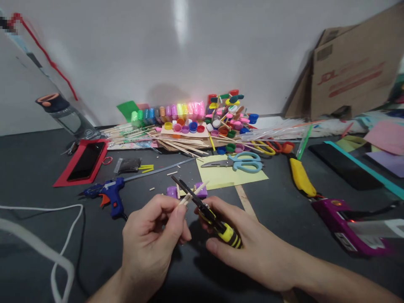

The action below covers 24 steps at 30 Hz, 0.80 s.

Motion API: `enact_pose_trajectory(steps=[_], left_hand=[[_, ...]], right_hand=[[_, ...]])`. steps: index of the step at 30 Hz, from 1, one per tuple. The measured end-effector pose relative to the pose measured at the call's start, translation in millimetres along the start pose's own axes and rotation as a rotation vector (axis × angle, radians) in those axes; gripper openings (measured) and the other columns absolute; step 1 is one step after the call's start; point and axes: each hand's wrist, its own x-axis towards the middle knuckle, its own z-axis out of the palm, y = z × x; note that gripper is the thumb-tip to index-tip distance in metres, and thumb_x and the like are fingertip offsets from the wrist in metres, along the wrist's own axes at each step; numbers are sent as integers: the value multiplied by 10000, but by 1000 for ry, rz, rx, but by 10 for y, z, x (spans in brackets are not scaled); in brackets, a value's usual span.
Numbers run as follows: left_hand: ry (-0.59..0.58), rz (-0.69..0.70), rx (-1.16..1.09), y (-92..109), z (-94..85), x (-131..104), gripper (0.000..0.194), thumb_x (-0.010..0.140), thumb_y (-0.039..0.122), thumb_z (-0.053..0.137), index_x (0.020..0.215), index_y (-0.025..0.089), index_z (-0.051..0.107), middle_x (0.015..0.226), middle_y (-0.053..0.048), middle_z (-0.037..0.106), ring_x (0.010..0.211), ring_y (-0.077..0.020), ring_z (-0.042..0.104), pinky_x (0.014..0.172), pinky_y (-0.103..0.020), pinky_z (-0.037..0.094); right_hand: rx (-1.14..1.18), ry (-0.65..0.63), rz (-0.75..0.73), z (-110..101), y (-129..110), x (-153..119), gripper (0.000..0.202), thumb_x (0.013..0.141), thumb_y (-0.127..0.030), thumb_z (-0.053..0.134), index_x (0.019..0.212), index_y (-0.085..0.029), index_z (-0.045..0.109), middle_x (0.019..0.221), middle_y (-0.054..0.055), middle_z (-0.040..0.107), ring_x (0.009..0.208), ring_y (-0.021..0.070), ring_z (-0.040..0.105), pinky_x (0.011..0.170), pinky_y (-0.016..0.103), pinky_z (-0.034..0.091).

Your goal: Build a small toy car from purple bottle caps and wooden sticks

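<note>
Between the thumb and fingers of my left hand (158, 231) are thin wooden sticks (202, 187), pointing up and to the right. My right hand (249, 240) is wrapped round the yellow and black handles of a pair of scissors (229, 236). The dark blades reach up to the left and cross the sticks just beyond my left fingertips. Whether they bite into the wood I cannot tell. Just behind the blades lies a small piece with purple blocks (172, 192) at its ends, partly covered by the scissors and sticks.
Blue-handled scissors (248, 163) rest on yellow paper (217, 179). On the left are a blue glue gun (115, 198), a phone (86, 161), a white cable (67, 235) and a bottle (71, 118). On the right are a yellow cutter (301, 176) and a purple device (337, 227). Colourful craft pots stand behind.
</note>
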Motion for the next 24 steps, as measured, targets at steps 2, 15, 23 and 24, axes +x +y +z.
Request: enact_pose_trajectory(steps=[2,15,23,24], left_hand=[[-1,-1,6,1,2,3,189,879,107,593,733,213,650,484,91,638,415,-47,578,455,-98,463],[-9,-19,7,-36,-11,-8,187,884,142,590,717,204,650,482,68,635,413,-69,578,446,-131,470],[-8,-33,3,-24,15,-13,205,884,147,588,696,203,649,479,61,634,418,-74,580,453,-139,469],[-5,-36,7,-24,18,-13,214,883,149,587,685,201,646,475,58,631,416,-76,577,450,-143,467]], right_hand=[[1,-4,5,-1,1,1,295,830,-287,612,1113,-210,579,1064,61,680,1046,274,628,900,408,492],[59,-50,18,-11,-29,17,274,822,-274,596,1083,-196,565,1039,53,668,1005,256,627,889,400,487],[48,-40,-1,-3,-15,7,227,815,-284,596,1023,-198,561,968,42,667,970,255,634,825,371,496],[52,-38,-4,-5,-18,6,229,813,-282,599,1022,-196,565,981,45,673,962,251,636,830,370,496]])
